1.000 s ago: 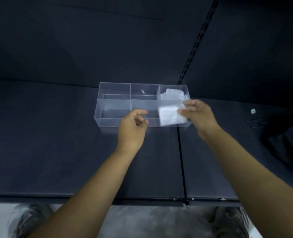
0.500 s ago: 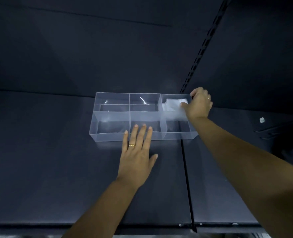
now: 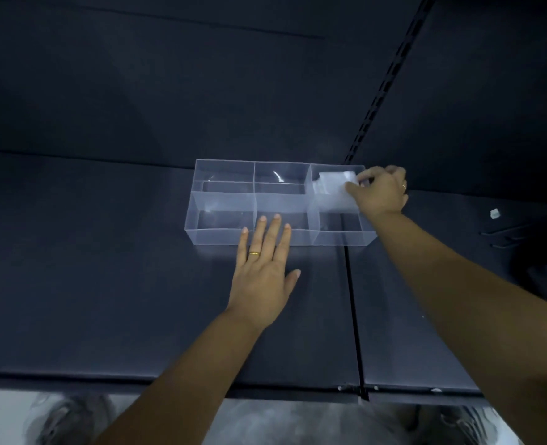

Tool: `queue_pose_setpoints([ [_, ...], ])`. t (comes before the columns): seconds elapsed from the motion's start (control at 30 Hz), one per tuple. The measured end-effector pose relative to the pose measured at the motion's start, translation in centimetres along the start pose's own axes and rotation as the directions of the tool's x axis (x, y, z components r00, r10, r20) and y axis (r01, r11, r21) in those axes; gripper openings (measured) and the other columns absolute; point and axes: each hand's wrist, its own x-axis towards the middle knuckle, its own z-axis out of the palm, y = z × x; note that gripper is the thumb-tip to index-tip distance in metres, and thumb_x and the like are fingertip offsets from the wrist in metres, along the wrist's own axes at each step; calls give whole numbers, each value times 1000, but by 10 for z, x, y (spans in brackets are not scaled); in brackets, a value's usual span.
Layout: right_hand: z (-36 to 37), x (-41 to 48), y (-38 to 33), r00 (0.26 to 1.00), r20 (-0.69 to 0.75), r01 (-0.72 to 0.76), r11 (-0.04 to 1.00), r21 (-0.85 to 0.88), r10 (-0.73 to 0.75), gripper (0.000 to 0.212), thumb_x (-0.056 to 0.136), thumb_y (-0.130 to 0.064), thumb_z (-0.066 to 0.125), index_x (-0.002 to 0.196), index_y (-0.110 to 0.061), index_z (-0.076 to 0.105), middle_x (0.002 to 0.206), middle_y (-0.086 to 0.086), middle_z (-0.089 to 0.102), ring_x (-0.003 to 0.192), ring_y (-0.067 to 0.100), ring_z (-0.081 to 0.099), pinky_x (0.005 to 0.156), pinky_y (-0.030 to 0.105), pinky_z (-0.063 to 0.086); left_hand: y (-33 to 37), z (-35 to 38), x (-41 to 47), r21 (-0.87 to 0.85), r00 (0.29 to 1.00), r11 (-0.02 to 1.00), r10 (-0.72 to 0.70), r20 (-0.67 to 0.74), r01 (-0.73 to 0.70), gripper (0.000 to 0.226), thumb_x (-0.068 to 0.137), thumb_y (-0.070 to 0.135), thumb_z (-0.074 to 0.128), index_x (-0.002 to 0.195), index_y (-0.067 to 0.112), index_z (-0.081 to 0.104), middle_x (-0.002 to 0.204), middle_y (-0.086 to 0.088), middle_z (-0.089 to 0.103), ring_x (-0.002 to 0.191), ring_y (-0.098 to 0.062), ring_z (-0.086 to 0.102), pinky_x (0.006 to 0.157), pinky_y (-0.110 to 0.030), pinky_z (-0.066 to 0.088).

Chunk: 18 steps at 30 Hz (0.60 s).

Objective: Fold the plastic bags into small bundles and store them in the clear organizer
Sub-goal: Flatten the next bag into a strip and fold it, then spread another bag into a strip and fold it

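Bag bundle (image 3: 333,184) pinched by R hand (image 3: 378,191) in organizer's (image 3: 221,236) far-R compartment, 1 o'clock; L hand (image 3: 265,271) laid flat, fingers straight, on counter (image 3: 105,284) w/ tips at near wall; risk: bundle may spring open once released, folds being unsecured.

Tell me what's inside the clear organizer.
Folded bags in the far right compartment, pinched by the right hand, which covers their right edge; count unclear. The organizer's other five compartments show nothing.
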Motion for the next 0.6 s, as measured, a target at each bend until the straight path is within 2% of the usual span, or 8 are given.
queue_pose_setpoints([
  [0.1,-14,-52,8,994,-68,91,979,185,-80,24,82,-28,72,101,-15,65,129,2,37,119,21,45,110,40,31,-2,-2,-34,-66,999,997,-33,-13,32,66,98,43,37,152,16,10,159,-1,-5,146,-19,-14,117,-40,-14],
  [0.23,-15,-176,26,946,-82,324,908,264,-314,11,87,-21,66,86,-10,63,104,1,42,96,20,52,93,36,45,-19,9,-99,-27,983,985,-167,83,170,63,97,43,44,149,13,27,159,-6,15,147,-25,7,118,-42,-3],
  [0.33,1,-283,49,863,92,452,840,300,-497,19,91,-29,56,75,-18,56,87,-4,44,78,15,51,74,26,43,-35,12,-137,-10,958,965,-260,123,263,63,98,44,41,150,15,23,159,-6,13,147,-25,7,118,-43,-2],
  [0.4,20,-339,73,756,341,521,829,204,-559,28,90,-41,51,76,-18,58,84,-3,49,76,15,53,71,29,44,-41,13,-153,11,953,962,-272,130,273,62,99,45,36,152,18,18,160,-4,9,148,-24,3,117,-42,-3],
  [0.43,29,-360,87,709,485,530,840,111,-512,33,89,-49,51,83,-18,61,90,-2,52,82,17,55,76,31,44,-43,13,-158,20,950,960,-278,139,278,62,99,45,34,152,19,15,160,-3,7,148,-23,1,118,-42,-5],
  [0.5,40,-392,120,632,724,497,862,-105,-276,58,83,-68,49,110,-19,59,113,-1,51,105,18,51,90,32,39,-42,12,-166,29,939,953,-304,160,303,62,100,46,31,152,21,10,161,-1,2,148,-22,-3,118,-42,-7],
  [0.57,43,-412,151,537,837,514,828,-223,-108,83,75,-79,48,133,-19,44,132,1,42,121,21,42,100,35,32,-41,12,-172,38,926,944,-328,186,327,63,100,48,29,153,23,5,161,0,-3,147,-21,-8,117,-42,-9],
  [0.6,42,-418,163,490,869,535,811,-237,-70,87,75,-78,50,138,-19,39,137,2,39,124,21,40,103,37,30,-41,12,-174,43,920,943,-332,211,330,64,100,49,27,152,24,1,161,1,-7,147,-21,-11,117,-43,-11],
])
